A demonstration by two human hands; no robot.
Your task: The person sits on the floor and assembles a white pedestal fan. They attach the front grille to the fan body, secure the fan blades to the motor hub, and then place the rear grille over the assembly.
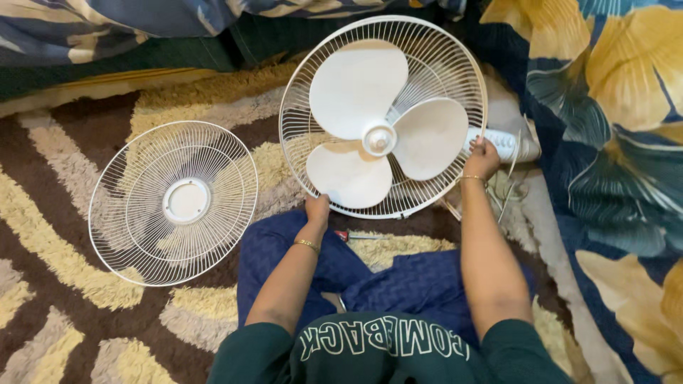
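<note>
the white fan with three cream plastic blades [380,139] lies face up on the brown and yellow patterned rug [64,256], its rear wire cage [434,53] around the blades. the left hand [317,208] rests at the fan's lower rim, fingers curled onto the wire; whether this grip is clenched tight i cannot tell. the right hand [482,158] sits at the fan's right edge, its grip closed over the white ribbed motor neck [506,144]. the detached round white wire front grille [173,203] lies flat on the rug, well apart to the left of the fan. a small red-handled screwdriver [346,235] lies just below the fan, beside the blue-trousered knees [413,284].
</note>
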